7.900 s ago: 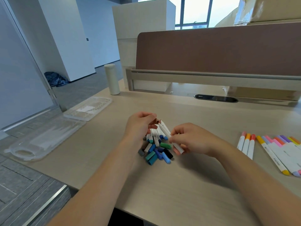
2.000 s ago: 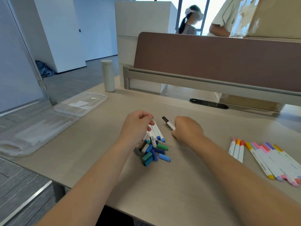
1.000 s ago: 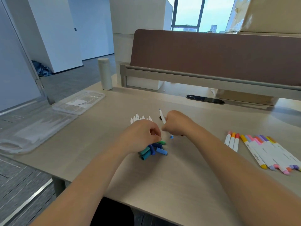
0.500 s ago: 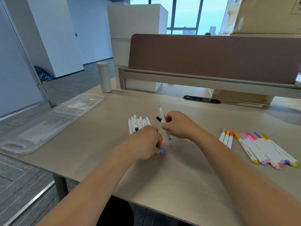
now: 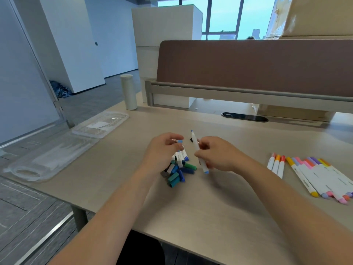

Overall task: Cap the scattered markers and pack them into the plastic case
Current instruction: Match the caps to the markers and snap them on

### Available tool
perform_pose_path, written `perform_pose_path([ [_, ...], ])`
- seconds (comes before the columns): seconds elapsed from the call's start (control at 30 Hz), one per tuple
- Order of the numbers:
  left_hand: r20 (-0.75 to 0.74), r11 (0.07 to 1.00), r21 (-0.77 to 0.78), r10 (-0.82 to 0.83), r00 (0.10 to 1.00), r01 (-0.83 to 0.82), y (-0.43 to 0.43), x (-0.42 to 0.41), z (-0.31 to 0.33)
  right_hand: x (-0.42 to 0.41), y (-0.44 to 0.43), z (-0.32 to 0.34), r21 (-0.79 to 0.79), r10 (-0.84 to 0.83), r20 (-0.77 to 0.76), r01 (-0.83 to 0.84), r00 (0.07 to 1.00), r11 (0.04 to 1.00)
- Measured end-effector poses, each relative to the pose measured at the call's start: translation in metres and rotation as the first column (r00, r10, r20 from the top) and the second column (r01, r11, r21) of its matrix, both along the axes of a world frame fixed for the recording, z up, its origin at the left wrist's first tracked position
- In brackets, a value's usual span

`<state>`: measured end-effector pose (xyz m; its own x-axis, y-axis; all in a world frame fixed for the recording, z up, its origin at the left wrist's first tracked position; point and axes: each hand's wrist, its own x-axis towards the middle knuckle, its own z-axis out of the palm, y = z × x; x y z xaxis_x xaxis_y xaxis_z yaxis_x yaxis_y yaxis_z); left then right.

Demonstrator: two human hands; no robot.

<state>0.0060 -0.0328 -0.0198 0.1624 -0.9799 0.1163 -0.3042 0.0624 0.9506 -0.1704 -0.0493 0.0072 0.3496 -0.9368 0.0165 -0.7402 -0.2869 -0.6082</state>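
okay, right hand is curled around the middle of a white marker, lifted off the surface. its long axis runs near to far: the bare blue tip is up at the far end, leaning a touch left, and the near end already wears a blue cap. left hand pinches a light-blue cap between thumb and fingertips, just left of the marker and a little below the tip, not touching it. which way the cap's open end faces, i cannot tell. so the whole move, as i read it, hangs on that small gap: the cap has to come right and up onto the tip, in line with the barrel. the left hand is the nearer one for that. below it sits the heap of loose caps, the capped markers lie well off to the right, and the plastic case waits open at the far left, nothing packed that i can make out.
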Motion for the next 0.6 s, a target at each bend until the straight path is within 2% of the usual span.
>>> perform_pose_path([
  [0.07,-0.242,0.998,0.035,0.052,0.969,-0.045,-0.003,0.004,0.0,0.0,0.006,0.002,0.083,0.093,0.031,-0.095,0.995,0.992],
  [0.17,-0.407,0.994,0.085,0.101,0.908,-0.073,-0.006,0.008,-0.003,0.002,0.012,0.005,0.155,0.214,-0.031,-0.207,0.976,0.966],
  [0.37,-0.447,0.984,0.133,0.163,0.88,-0.115,-0.009,0.01,-0.004,0.008,0.014,0.007,0.196,0.282,-0.088,-0.261,0.955,0.945],
  [0.6,-0.367,0.988,0.102,0.147,0.919,-0.117,-0.008,0.008,-0.005,0.012,0.013,0.007,0.186,0.269,-0.11,-0.247,0.957,0.951],
])
